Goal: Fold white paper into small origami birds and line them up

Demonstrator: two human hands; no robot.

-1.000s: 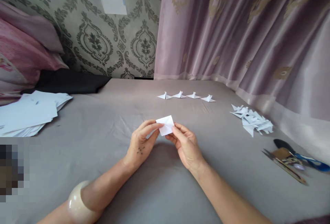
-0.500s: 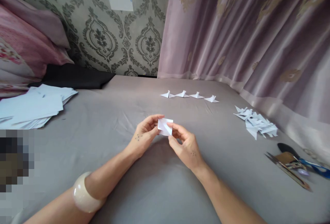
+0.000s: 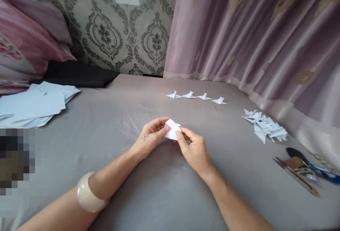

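Note:
A small folded piece of white paper (image 3: pixel 171 134) is held up between my two hands, over the grey cloth surface (image 3: pixel 159 195). My left hand (image 3: pixel 152 134) pinches its left edge, thumb on the near face. On the right side my right hand (image 3: pixel 193 146) grips the paper between thumb and fingers; some of those fingertips are hidden behind it. A pale bangle (image 3: pixel 89 193) circles my left forearm. Beyond my hands, several folded paper birds (image 3: pixel 190 95) stand in a row.
To the right lies a heap of folded white paper figures (image 3: pixel 268 126). Nearer are tweezers (image 3: pixel 297 178) and blue-handled scissors (image 3: pixel 325 172). Stacked white sheets (image 3: pixel 32 100) lie at left, before a black cloth (image 3: pixel 77 74). A patterned wall and pink curtain (image 3: pixel 225 29) stand behind.
The paper has been turned or refolded: its flat square face now shows a pointed top and a slanting flap. My right thumb has moved up onto its near face. The view has tilted slightly down.

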